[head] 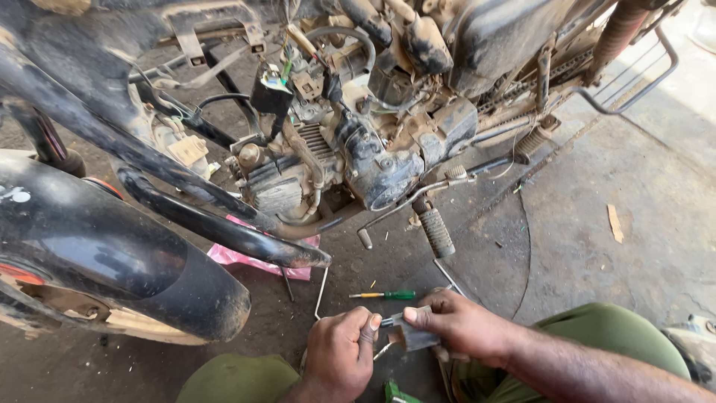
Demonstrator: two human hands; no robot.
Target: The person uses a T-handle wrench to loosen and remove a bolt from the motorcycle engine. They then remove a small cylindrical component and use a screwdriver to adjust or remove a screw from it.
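My left hand (339, 354) and my right hand (459, 322) meet low in the view, above my knees. Together they grip a small grey metal part (409, 336); my left thumb and fingers pinch its left end, where a thin metal piece sticks out. My right fingers wrap the part's right side. A screwdriver (386, 295) with a green and yellow handle lies on the ground just beyond my hands. The stripped motorcycle engine (350, 160) stands beyond that.
A black front mudguard (112, 254) fills the left. A footpeg (435, 230) and thin metal rods (321, 292) hang or lie near my hands. A pink plastic bag (253, 260) sits under the frame. Stained concrete floor (611, 224) stretches to the right.
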